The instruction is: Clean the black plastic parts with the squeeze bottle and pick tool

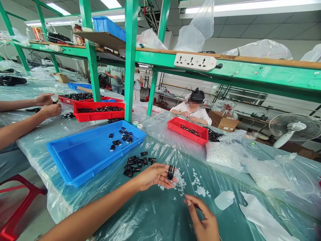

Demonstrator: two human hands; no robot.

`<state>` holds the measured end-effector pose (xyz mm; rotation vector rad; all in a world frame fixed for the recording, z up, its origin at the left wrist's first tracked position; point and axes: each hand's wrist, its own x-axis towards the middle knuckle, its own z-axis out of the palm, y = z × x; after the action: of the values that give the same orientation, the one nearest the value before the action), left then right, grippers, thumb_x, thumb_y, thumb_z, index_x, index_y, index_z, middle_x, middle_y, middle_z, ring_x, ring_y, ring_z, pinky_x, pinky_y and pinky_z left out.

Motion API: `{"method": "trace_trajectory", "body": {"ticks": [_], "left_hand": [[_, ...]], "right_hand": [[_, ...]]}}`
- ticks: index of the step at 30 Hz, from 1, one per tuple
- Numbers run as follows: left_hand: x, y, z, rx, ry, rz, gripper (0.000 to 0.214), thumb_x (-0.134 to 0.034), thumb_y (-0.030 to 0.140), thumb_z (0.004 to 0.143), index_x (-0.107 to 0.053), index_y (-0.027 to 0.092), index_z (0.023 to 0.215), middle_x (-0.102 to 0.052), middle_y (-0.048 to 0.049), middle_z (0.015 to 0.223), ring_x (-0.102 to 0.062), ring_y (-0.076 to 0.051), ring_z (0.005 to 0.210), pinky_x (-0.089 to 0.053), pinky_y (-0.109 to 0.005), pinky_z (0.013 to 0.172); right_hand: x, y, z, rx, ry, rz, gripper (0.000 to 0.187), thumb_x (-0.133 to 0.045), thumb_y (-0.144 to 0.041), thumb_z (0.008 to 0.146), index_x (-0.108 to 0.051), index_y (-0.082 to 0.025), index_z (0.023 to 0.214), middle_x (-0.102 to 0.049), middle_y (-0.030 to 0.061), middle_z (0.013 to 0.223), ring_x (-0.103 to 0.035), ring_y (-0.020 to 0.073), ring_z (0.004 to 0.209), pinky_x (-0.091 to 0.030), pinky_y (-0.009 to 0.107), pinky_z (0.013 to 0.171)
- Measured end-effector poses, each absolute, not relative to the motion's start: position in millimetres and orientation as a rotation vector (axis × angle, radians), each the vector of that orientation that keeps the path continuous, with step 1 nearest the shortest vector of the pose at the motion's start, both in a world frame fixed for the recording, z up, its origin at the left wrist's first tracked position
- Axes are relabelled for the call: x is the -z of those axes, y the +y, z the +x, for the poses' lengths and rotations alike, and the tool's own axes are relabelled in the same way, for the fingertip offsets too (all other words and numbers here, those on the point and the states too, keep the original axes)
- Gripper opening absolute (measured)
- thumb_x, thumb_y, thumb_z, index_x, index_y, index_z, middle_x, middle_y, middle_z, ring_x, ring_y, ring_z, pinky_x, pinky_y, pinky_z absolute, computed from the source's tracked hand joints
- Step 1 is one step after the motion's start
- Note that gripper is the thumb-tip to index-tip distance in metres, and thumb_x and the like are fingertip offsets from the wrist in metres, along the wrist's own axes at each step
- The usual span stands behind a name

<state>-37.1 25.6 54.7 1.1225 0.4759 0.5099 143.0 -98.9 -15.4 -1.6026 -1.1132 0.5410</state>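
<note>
Pinching a black part (171,172) upright, the left hand (154,176) sits up-left of the right hand (204,219). Right one's curled narrow, can't tell if it's holding anything.

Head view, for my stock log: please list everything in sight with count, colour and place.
blue tray: one, blue, on the table left of the hands
parts in tray: about a dozen, black, far corner
loose parts: small pile, black, beside the blue tray
red trays: several, red, far left
far red tray: one, red, before a seated person
white bits: scattered, white, between the hands
bottle: one, whitish, right of the hands
clear bags: several, clear, right side
power strip: one, white, on the green shelf
fan: one, white, far right
co-worker's hands: two, far left
left hand: pinches held black part
right hand: near edge, contents unclear
</note>
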Motion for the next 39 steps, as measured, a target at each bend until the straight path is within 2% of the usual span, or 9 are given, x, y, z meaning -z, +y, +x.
{"method": "trace_trajectory", "body": {"ticks": [5,9,11,15,21,26,31,34,39], "left_hand": [[-42.0,36.7,-42.0,-0.526,0.569,1.438,0.055,-0.049,0.054,0.082,-0.056,0.010,0.115,-0.069,-0.0136,0.087,-0.067,-0.018,0.072,-0.050,-0.031,0.073],[-32.1,57.7,-56.9,-0.600,1.085,1.970,0.049,-0.036,0.050,0.088,-0.056,0.015,0.115,-0.069,-0.0083,0.087,-0.066,-0.018,0.072,-0.049,-0.027,0.064],[-29.3,67.7,-66.8,-0.634,1.309,2.059,0.042,-0.040,0.045,0.087,-0.058,0.016,0.112,-0.069,-0.0083,0.087,-0.065,-0.022,0.077,-0.047,-0.029,0.066],[-26.4,80.0,-83.0,-0.655,1.670,2.139,0.031,-0.047,0.034,0.084,-0.060,0.019,0.108,-0.067,-0.0115,0.096,-0.061,-0.030,0.092,-0.044,-0.033,0.072],[-23.4,86.9,-89.6,-0.594,1.908,2.240,0.029,-0.047,0.030,0.084,-0.058,0.019,0.109,-0.064,-0.0109,0.104,-0.060,-0.027,0.095,-0.044,-0.031,0.073],[-20.8,85.4,-88.1,-0.607,1.938,2.358,0.040,-0.046,0.022,0.084,-0.049,0.018,0.124,-0.056,-0.0138,0.117,-0.047,-0.031,0.112,-0.039,-0.040,0.088],[-12.4,83.2,-77.7,-0.557,1.610,2.552,0.038,-0.038,0.015,0.087,-0.054,0.023,0.121,-0.057,-0.0083,0.117,-0.048,-0.025,0.109,-0.039,-0.035,0.088],[-2.9,84.6,-70.3,-0.548,1.455,2.593,0.040,-0.038,0.016,0.088,-0.049,0.022,0.126,-0.051,-0.0076,0.128,-0.040,-0.024,0.120,-0.031,-0.038,0.098],[7.4,89.1,-67.8,-0.596,1.386,2.478,0.031,-0.044,0.015,0.084,-0.062,0.016,0.109,-0.058,-0.0128,0.116,-0.041,-0.028,0.118,-0.022,-0.046,0.102]], "right_hand": [[16.5,-98.0,144.7,-0.520,-1.144,-1.614,0.040,-0.054,-0.056,0.074,-0.069,-0.022,0.090,-0.070,0.0072,0.091,-0.064,0.0222,0.084,-0.041,0.020,0.040],[17.6,-97.6,144.7,-0.516,-1.168,-1.636,0.041,-0.052,-0.058,0.075,-0.069,-0.023,0.088,-0.070,0.0061,0.090,-0.065,0.0214,0.085,-0.046,0.020,0.047],[18.6,-97.7,144.3,-0.538,-1.155,-1.664,0.041,-0.051,-0.058,0.075,-0.069,-0.025,0.090,-0.070,0.0057,0.089,-0.065,0.0213,0.086,-0.045,0.019,0.045],[20.4,-97.2,147.2,-0.558,-1.166,-1.641,0.037,-0.052,-0.055,0.076,-0.069,-0.026,0.089,-0.071,0.0055,0.088,-0.065,0.0204,0.085,-0.050,0.020,0.056],[19.3,-94.5,157.3,-0.677,-1.272,-1.640,0.034,-0.056,-0.052,0.075,-0.071,-0.026,0.091,-0.070,0.0064,0.094,-0.066,0.0226,0.088,-0.052,0.022,0.059],[20.8,-95.0,152.1,-0.605,-1.214,-1.620,0.032,-0.056,-0.052,0.075,-0.071,-0.027,0.088,-0.071,0.0056,0.089,-0.066,0.0214,0.086,-0.052,0.023,0.067],[23.1,-95.5,145.6,-0.541,-1.166,-1.622,0.036,-0.053,-0.057,0.075,-0.070,-0.027,0.086,-0.070,0.0049,0.085,-0.066,0.0206,0.082,-0.051,0.021,0.059],[23.4,-95.4,144.8,-0.549,-1.177,-1.638,0.036,-0.052,-0.057,0.075,-0.070,-0.027,0.085,-0.070,0.0043,0.083,-0.066,0.0199,0.080,-0.051,0.022,0.063],[23.0,-95.2,145.0,-0.546,-1.198,-1.632,0.036,-0.052,-0.057,0.075,-0.070,-0.027,0.085,-0.070,0.0040,0.086,-0.066,0.0203,0.083,-0.051,0.021,0.061]]}}
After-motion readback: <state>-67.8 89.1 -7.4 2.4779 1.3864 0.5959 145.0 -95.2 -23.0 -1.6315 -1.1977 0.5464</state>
